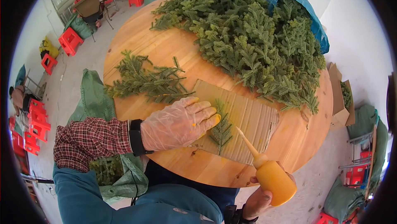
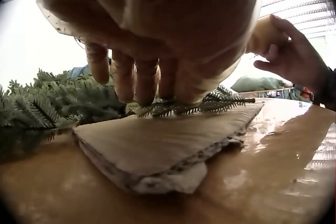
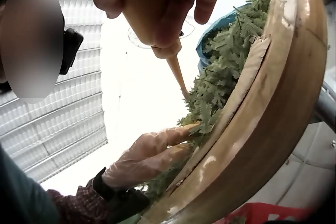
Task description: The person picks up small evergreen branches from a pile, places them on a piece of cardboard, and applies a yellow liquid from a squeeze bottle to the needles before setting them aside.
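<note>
Round wooden table (image 1: 297,141) standing on grey floor (image 1: 95,54), red stools (image 1: 70,40) far left. Flat green sprig (image 1: 223,129) lying on near cardboard (image 1: 254,118); left grip (image 1: 178,124), straight-fingered, reaching its left side; right grip (image 1: 261,202) clasping yellow bottle (image 1: 276,182).

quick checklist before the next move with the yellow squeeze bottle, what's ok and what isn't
1. Yellow plastic squeeze bottle gripped in the bare right hand: ok.
2. Small green needled sprig lying on the flat brown corrugated cardboard: ok.
3. Left hand in its clear plastic glove, fingertips at the sprig: ok; how firmly it presses: cannot tell.
4. Glove fingertips clean: not ok, yellow smears show on them.
5. Pale tapered nozzle raised off the cardboard: ok, the right wrist view shows its tip above it.
6. Enough liquid left in the bottle: cannot tell.
</note>
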`<state>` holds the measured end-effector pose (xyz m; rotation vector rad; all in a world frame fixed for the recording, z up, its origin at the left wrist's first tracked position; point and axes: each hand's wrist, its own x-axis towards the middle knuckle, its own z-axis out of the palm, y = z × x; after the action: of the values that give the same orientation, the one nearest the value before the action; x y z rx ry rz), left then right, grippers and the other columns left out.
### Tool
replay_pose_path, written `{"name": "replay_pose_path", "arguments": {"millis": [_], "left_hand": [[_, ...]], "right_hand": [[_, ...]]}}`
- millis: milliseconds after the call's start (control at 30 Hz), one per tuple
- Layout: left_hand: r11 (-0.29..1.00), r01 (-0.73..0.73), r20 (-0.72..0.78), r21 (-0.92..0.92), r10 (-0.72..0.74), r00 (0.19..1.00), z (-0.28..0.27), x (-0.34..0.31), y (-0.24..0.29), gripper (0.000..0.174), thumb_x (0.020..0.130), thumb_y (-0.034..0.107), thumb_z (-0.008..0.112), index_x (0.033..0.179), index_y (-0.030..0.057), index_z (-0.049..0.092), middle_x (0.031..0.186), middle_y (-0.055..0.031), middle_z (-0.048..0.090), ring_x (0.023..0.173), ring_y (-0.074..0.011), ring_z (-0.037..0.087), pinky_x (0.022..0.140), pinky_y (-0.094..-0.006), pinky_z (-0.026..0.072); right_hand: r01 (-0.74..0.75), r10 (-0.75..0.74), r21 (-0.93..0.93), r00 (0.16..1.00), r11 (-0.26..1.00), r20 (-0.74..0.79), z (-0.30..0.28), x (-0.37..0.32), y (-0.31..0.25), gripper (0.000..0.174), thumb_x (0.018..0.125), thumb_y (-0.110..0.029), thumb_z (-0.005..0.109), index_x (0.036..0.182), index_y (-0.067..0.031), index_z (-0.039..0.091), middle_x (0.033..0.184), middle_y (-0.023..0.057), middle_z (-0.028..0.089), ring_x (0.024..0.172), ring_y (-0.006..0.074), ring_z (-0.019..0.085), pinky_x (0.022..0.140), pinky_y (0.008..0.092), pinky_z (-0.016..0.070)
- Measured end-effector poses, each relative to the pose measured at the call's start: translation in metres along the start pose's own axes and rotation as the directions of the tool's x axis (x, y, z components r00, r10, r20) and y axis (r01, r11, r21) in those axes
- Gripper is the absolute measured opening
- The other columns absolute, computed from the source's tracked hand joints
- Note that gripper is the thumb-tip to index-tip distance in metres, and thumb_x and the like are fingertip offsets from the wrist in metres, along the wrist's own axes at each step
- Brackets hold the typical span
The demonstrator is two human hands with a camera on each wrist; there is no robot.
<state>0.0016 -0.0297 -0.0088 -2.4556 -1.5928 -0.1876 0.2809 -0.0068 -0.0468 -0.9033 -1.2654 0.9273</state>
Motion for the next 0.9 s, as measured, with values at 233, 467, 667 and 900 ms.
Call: {"name": "replay_pose_path", "arguments": {"millis": [233,467,667,900], "left_hand": [[1.000,0.010,0.036,-0.007,-0.010,0.999,0.012,0.002,0.009,0.045,0.091,0.020,0.060,0.129,-0.0036,0.057,0.129,-0.0181,0.058,0.124,-0.0316,0.055,0.106,-0.0434,0.0412],[0.997,0.024,0.092,0.078,-0.031,0.995,0.014,0.006,0.013,0.049,0.090,0.024,0.056,0.129,-0.0052,0.057,0.127,-0.0182,0.059,0.124,-0.0303,0.054,0.109,-0.0424,0.0381],[0.995,0.029,0.070,0.094,-0.036,0.997,0.016,0.005,0.014,0.049,0.090,0.025,0.054,0.129,-0.0055,0.058,0.128,-0.0181,0.059,0.124,-0.0303,0.054,0.109,-0.0425,0.0380],[0.998,0.031,0.058,0.047,-0.033,0.998,0.016,0.004,0.013,0.049,0.091,0.025,0.054,0.129,-0.0063,0.059,0.130,-0.0199,0.059,0.125,-0.0313,0.054,0.110,-0.0438,0.0376]], "right_hand": [[-0.012,0.013,-0.006,0.994,1.000,0.106,0.006,-0.008,0.005,0.090,0.074,-0.050,0.086,0.126,0.0039,0.036,0.119,0.0297,0.060,0.107,0.0356,0.066,0.092,0.0431,0.0569],[0.217,-0.201,-0.068,0.962,0.974,0.185,0.028,-0.009,0.008,0.087,0.078,-0.041,0.085,0.132,0.0001,0.031,0.129,0.0312,0.053,0.098,0.0379,0.068,0.083,0.0430,0.0607],[0.192,-0.168,-0.102,0.965,0.976,0.202,0.034,-0.008,0.004,0.086,0.078,-0.043,0.085,0.132,-0.0006,0.033,0.130,0.0304,0.053,0.115,0.0380,0.062,0.091,0.0450,0.0583],[0.215,-0.173,-0.165,0.956,0.963,0.238,0.033,-0.010,0.000,0.088,0.077,-0.048,0.084,0.131,0.0001,0.034,0.130,0.0293,0.054,0.120,0.0363,0.059,0.096,0.0444,0.0549]]}}
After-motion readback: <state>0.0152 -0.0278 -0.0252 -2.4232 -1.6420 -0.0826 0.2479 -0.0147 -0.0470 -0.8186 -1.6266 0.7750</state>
